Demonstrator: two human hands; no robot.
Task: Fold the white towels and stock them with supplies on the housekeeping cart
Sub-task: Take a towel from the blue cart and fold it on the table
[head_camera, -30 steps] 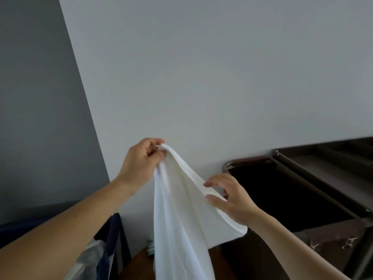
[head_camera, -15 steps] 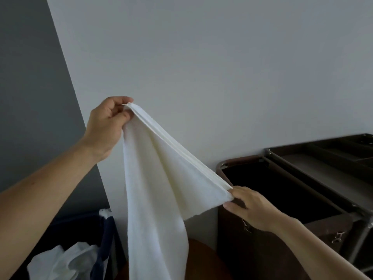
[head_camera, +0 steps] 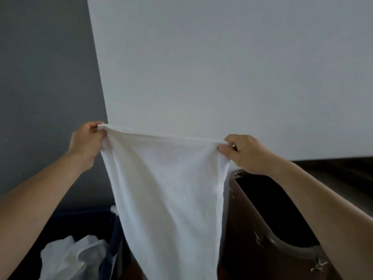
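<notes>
The white towel (head_camera: 169,190) is now stretched level between both hands, where half a second ago it sloped down from the raised left hand. The left hand (head_camera: 86,143) is pinched shut on the left top corner, the right hand (head_camera: 245,153) on the right one. At lower left, crumpled white linen (head_camera: 74,257) is partly hidden in a dark bin (head_camera: 86,221). The towel's bottom is cut off. At right, the housekeeping cart (head_camera: 260,219) is dark and indistinct.

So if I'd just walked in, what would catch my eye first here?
The white towel, stretched out in mid-air at the centre, its top edge pinched by the left hand and the right hand. Below left, crumpled white linen lies in a dark bin; at right is a dark cart.
</notes>
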